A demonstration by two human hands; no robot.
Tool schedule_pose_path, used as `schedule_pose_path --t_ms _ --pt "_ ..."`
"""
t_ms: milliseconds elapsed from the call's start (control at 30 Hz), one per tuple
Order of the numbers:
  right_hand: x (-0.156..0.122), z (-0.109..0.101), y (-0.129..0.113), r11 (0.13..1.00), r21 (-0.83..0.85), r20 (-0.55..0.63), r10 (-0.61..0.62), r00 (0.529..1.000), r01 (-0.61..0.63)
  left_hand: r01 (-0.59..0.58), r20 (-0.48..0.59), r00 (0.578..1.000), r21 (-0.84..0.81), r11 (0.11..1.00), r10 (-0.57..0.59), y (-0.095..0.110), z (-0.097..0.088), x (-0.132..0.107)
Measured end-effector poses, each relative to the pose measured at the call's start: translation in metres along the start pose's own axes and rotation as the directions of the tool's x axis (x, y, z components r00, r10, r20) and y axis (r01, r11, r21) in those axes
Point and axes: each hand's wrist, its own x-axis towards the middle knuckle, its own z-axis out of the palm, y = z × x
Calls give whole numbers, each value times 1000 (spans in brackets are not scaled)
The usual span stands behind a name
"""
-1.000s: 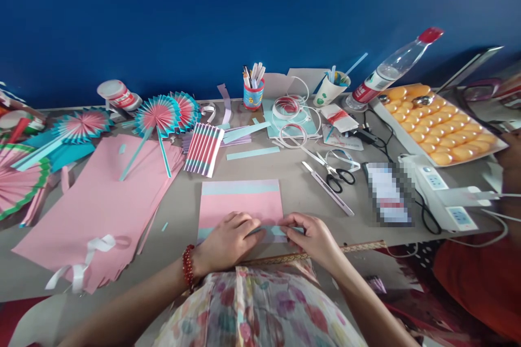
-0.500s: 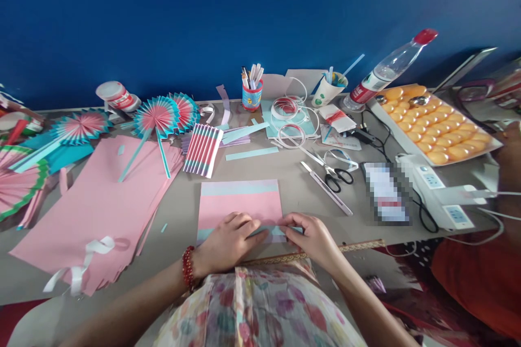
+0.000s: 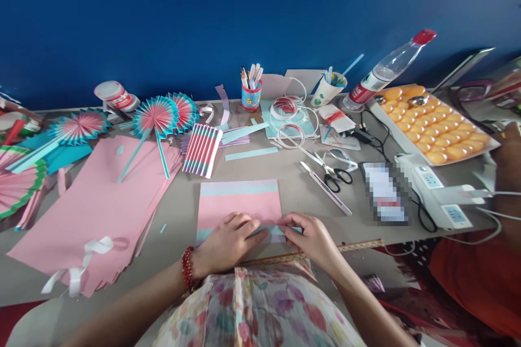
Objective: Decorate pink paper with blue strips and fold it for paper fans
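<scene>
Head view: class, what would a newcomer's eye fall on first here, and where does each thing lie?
The pink-and-teal fans spread at the far left of the table stand out against the deep blue wall. At the far right lie rows of orange rounds. At the near edge the left hand and right hand pinch the fold of a pink sheet.
</scene>
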Motion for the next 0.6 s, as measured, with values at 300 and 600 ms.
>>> schedule_pose_path --t_ms 300,600 --pt "-1 0 -2 999 -51 0 -18 1000 18 -10 -3 1000 17 1000 10 0 1 0" --pt "-1 -10 -6 984 -169 13 -53 999 54 -9 -16 1000 33 999 9 0 2 0"
